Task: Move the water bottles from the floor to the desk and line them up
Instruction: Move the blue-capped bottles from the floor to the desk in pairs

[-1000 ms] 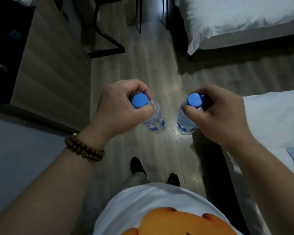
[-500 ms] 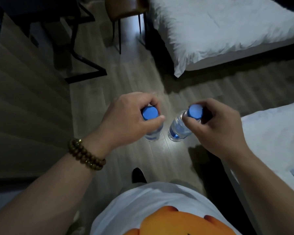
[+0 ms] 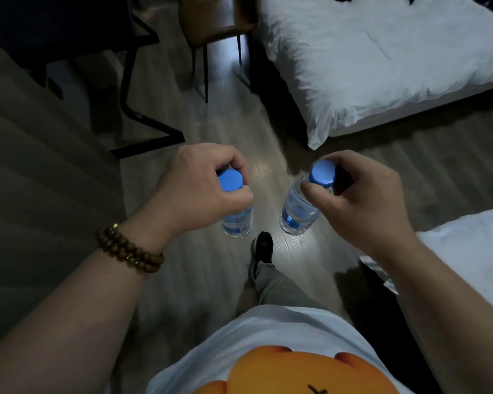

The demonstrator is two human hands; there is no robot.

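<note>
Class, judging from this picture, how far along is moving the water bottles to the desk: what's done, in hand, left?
Done: both are off the floor. In hand: the left hand grips one bottle at its blue-capped neck, the right hand the other bottle. Left: reaching the dark desk ahead, setting both down, lining them up.

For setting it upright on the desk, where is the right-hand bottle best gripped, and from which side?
Probably the neck under the blue cap, from above: the right-hand bottle hangs nearly upright, base free, and the right hand pinches it there.
</note>
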